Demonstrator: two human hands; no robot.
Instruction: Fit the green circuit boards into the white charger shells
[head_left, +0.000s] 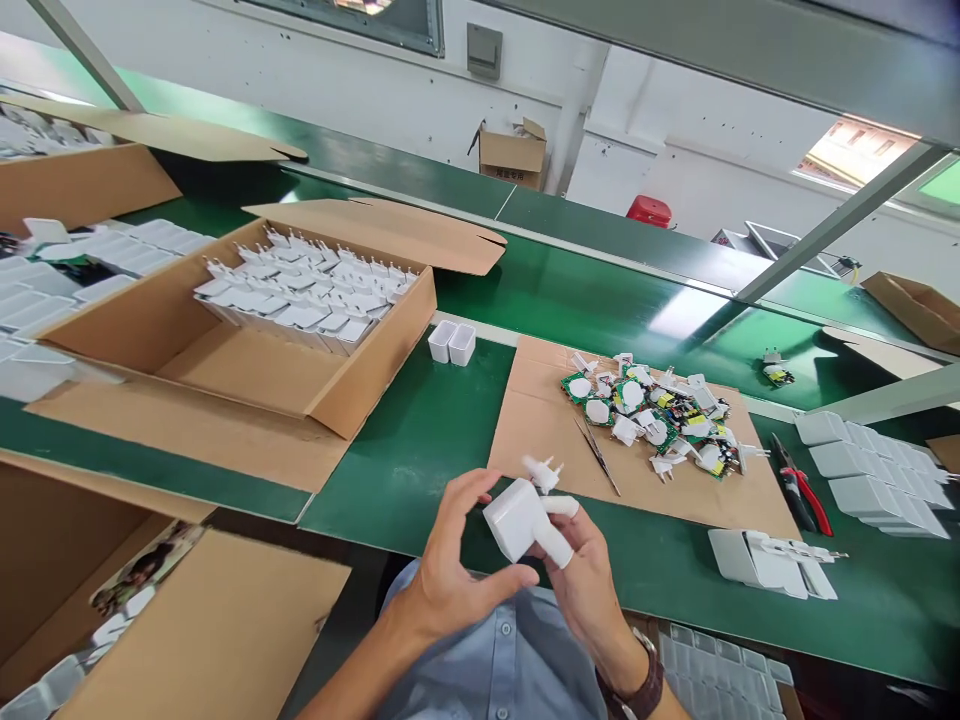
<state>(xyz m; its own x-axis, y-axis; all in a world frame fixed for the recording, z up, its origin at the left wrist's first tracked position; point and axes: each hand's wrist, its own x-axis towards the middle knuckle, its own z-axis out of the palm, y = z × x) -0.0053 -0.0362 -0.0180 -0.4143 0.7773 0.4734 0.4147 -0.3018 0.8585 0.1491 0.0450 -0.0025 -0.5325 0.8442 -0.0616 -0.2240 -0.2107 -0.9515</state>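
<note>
A white plastic housing (514,520) with a pronged plug part (543,473) at its top is held in front of my body. My right hand (581,565), with white covers on some fingertips, is closed on the housing from the right. My left hand (450,565) is spread beside the housing's left side, its thumb and fingers apart. Circuit boards with white plug parts (660,415) lie heaped on a flat cardboard sheet (525,410) to the right, with metal tweezers (598,456) beside them.
An open carton (382,350) of white plug units stands at left. Two white cups (452,343) sit near it. Red-handled pliers (801,487), stacked white housings (870,470) and a few more housings (772,563) lie at right. A cardboard flap (210,630) projects at lower left.
</note>
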